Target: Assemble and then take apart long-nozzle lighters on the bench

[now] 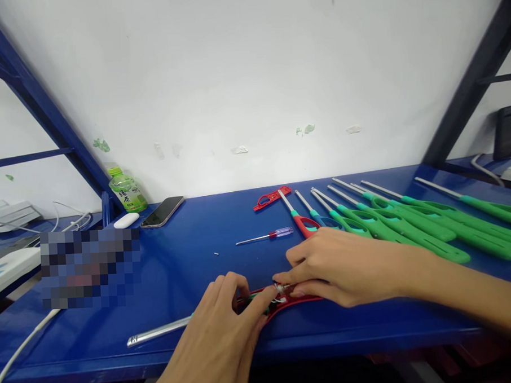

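Observation:
An opened red gas lighter [313, 295] lies near the table's front edge, its inner parts exposed and its metal tube pointing left. My left hand [227, 311] is closed around the lighter's front part, with thumb and fingers on the casing. The fingers of my right hand [326, 267] pinch at small clear and white parts [281, 292] in the middle of the casing; exactly what they hold is too small to make out. Beyond my hands rest a screwdriver [278, 234] with a clear purple handle and a detached red casing half [272, 197]. A tiny screw [216, 253] lies left of the screwdriver.
Several green lighters [431, 246] lie in a row on the right, beside a red one [305, 226] and a blue one [322, 219]. A phone [162, 211], a white case [126, 221] and a green bottle [127, 191] stand at the back left. A white cable [25, 342] crosses the left edge.

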A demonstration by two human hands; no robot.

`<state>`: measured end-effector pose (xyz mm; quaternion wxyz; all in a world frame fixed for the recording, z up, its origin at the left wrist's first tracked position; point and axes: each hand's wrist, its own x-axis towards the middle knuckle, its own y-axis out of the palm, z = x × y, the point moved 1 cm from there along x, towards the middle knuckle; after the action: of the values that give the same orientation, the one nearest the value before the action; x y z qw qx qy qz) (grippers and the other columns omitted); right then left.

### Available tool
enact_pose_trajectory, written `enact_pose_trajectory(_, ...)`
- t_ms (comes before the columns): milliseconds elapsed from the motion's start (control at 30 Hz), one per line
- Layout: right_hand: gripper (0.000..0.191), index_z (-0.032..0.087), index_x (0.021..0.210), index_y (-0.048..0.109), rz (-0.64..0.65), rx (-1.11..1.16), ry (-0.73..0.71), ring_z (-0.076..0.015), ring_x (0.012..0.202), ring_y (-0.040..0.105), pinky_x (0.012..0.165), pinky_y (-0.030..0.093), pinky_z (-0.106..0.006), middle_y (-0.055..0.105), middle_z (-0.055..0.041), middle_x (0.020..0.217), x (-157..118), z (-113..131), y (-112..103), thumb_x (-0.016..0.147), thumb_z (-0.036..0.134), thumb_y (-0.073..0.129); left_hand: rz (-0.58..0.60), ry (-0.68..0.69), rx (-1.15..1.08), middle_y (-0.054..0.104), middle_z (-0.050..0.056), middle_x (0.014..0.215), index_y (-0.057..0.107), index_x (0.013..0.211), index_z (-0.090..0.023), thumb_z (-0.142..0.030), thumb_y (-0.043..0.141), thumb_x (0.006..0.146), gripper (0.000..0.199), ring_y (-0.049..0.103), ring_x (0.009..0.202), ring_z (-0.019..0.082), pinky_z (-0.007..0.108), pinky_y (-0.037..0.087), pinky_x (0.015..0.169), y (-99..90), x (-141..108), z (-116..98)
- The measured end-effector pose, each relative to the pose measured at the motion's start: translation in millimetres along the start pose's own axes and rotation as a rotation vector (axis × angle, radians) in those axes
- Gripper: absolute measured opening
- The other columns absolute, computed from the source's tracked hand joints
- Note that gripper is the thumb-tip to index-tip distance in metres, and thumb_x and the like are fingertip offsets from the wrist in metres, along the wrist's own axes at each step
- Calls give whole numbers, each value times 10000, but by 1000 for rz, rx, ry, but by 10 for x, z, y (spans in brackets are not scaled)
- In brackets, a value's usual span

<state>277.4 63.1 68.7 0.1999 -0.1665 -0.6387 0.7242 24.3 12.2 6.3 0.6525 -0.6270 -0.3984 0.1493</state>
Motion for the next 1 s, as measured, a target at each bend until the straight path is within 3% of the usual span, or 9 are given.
enact_pose_trajectory(367, 261, 265, 1185, 762, 8, 30, 10, -178, 697, 627, 623, 372, -309, 700, -12, 843, 0, 16, -19, 1090, 283, 519, 31, 52, 34, 512, 93, 1107, 515, 1459, -303, -61, 426, 963, 559, 541, 873, 235, 385, 526, 732, 20, 18, 33)
enact_pose_trajectory(533, 226, 250, 1273, 630, -3, 57, 79, -212, 731, 671, 630, 362, -320, 728, 5, 835, -5, 26, -7, 1052, 284, 597, 40, 43, 16, 520, 93, 1112, 528, 1440, -305, -83, 407, 996, 512, 534, 875, 237, 392, 530, 736, 16, 11, 31)
enact_pose_trajectory(700, 111, 250, 1126, 574, -24, 114, 92, -215, 719, 643, 651, 368, -322, 710, 5, 837, -34, 38, -46, 1063, 340, 556, 62, 24, -8, 519, 94, 1122, 541, 1443, -306, -121, 362, 1052, 468, 537, 865, 219, 368, 535, 747, -29, -5, 23)
enact_pose_trajectory(900, 282, 246, 1042, 518, -129, 73, 180, -202, 661, 578, 666, 363, -336, 668, 13, 804, 0, -101, -54, 1144, 417, 319, 48, -1, -12, 519, 85, 1153, 557, 1424, -323, -212, 353, 1109, 391, 545, 869, 206, 371, 547, 774, -99, 28, 47)
enact_pose_trajectory(1000, 339, 238, 991, 523, -156, -10, 232, -213, 685, 592, 661, 354, -342, 670, -9, 843, 41, -211, 2, 1147, 435, 295, 61, -4, -40, 518, 77, 1129, 577, 1389, -310, -212, 341, 1111, 378, 545, 848, 199, 356, 544, 742, -118, 43, 69)
